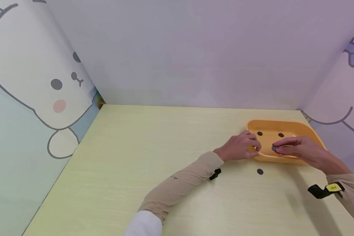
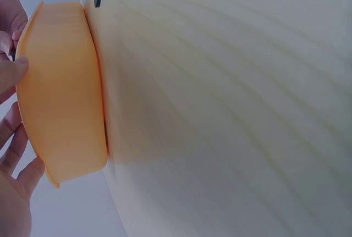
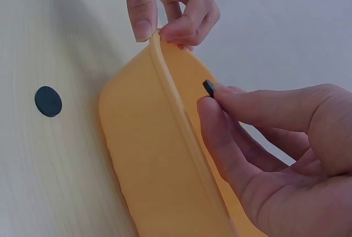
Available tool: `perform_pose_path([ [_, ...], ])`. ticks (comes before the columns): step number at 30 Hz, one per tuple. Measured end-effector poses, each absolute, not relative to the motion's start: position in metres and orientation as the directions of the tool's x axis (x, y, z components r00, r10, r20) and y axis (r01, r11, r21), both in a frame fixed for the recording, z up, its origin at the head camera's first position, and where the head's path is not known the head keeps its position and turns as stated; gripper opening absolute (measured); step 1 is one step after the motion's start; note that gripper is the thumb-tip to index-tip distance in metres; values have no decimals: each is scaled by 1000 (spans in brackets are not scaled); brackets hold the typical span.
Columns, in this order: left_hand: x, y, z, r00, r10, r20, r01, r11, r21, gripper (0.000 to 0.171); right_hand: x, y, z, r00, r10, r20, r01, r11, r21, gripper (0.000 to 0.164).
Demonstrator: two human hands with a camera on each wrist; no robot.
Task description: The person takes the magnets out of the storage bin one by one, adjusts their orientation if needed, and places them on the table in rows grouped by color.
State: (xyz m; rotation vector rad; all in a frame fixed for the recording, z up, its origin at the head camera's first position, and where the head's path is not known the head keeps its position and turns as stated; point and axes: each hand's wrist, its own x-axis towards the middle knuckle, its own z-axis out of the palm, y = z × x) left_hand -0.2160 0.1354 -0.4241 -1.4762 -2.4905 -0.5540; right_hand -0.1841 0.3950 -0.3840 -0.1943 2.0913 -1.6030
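Pinching right hand (image 1: pixel 305 150): dark disc (image 1: pixel 274 148) above tray (image 1: pixel 268 127).
Left hand (image 1: pixel 240 146): grips tray's near-left corner.
Tray: long axis left-right, right hand nearer its middle.

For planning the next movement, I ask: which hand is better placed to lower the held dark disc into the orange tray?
Probably the right hand: it pinches the dark disc over the orange tray, while the left hand grips the tray's rim.

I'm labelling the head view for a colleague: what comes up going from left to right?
Cartoon animal → left sleeve → left hand → pinched dark disc → right hand → right sleeve.
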Motion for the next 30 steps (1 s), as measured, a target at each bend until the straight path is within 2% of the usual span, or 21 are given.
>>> perform_pose_path([
  [8, -216, 135, -424, -499, 802, 329, 866, 441, 237, 12, -179, 396, -382, -871, -389, -300, 191, 295, -936, 23],
  [15, -216, 136, -425, -498, 800, 334, 866, 443, 230, 12, -174, 400, -382, -850, -448, -278, 191, 229, -954, 24],
  [24, -216, 136, -426, -495, 799, 342, 869, 443, 221, 13, -168, 399, -381, -857, -427, -288, 220, 201, -954, 24],
  [30, -216, 135, -424, -492, 798, 348, 870, 443, 215, 13, -166, 402, -380, -841, -467, -273, 224, 159, -962, 26],
])
